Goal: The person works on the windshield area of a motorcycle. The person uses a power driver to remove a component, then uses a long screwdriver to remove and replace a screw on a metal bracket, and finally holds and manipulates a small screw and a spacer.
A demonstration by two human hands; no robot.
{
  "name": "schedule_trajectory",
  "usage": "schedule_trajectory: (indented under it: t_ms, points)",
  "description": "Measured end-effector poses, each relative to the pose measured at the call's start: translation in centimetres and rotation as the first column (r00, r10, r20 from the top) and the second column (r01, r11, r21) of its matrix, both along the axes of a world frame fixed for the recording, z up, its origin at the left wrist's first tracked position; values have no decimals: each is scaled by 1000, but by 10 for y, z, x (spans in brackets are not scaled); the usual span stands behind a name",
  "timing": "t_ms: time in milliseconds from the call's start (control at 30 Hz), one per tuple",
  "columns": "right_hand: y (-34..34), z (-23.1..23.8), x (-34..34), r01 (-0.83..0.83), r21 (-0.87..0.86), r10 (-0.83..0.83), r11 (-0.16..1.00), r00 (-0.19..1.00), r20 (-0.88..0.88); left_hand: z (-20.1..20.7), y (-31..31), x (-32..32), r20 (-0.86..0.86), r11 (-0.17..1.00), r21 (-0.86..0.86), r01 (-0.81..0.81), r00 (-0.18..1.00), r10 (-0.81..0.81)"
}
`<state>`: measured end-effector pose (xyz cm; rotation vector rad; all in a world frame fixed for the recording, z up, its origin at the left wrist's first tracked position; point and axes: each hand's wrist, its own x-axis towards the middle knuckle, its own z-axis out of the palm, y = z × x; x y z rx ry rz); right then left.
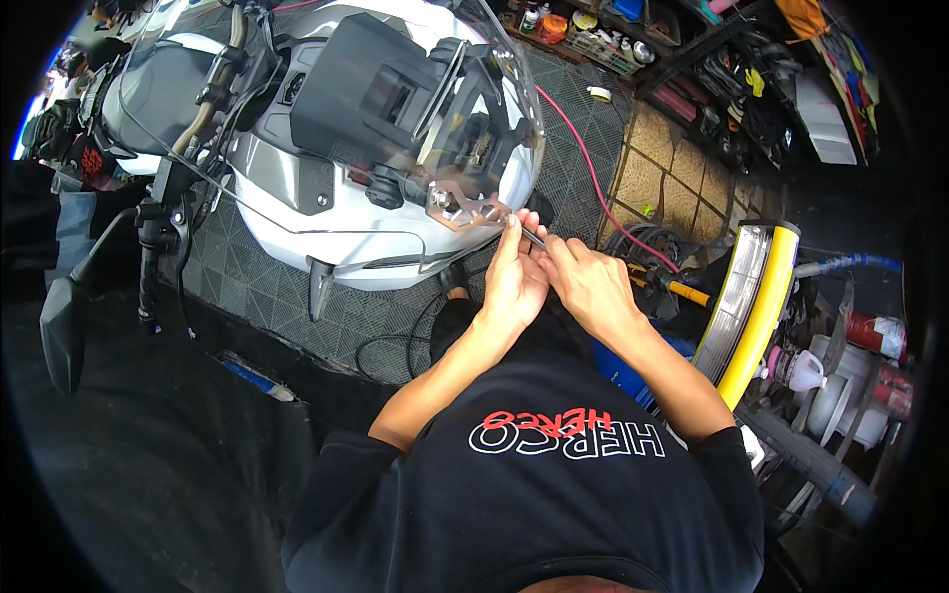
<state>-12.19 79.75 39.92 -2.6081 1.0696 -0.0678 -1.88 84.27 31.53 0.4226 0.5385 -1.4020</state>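
Both hands meet at the lower right edge of a clear windshield (473,210) on a white and grey motorcycle (297,212). My right hand (593,287) is closed round a thin dark rod-like tool (534,238), whose kind I cannot make out. The tool points toward the windshield edge and passes by the fingers of my left hand (516,279). That left hand is turned palm up, its thumb and fingertips drawn together at the edge; whatever they pinch is too small to name. Metal fasteners show through the windshield beside the fingertips.
A yellow-framed lamp (756,306) stands close to my right forearm. A red hose (583,148) crosses the patterned floor mat (326,321). Cluttered shelves (682,74) line the far right. The handlebar mirror (64,331) juts out at left, and a plastic bottle (796,368) sits behind the lamp.
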Motion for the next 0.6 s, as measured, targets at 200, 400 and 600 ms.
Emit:
schedule_trajectory:
  t_ms: [200,400,600]
  points:
    - [-27,-5,-3,95,993,-735,-74,668,-118,-2,3,4,70,998,-36,49,996,-46]
    - [-19,3,1,158,716,-367,680,919,146,-5,2,1,132,999,30,33,991,-37]
    - [-25,1,2,216,801,-396,558,918,29,-1,5,2,145,998,-21,61,988,-57]
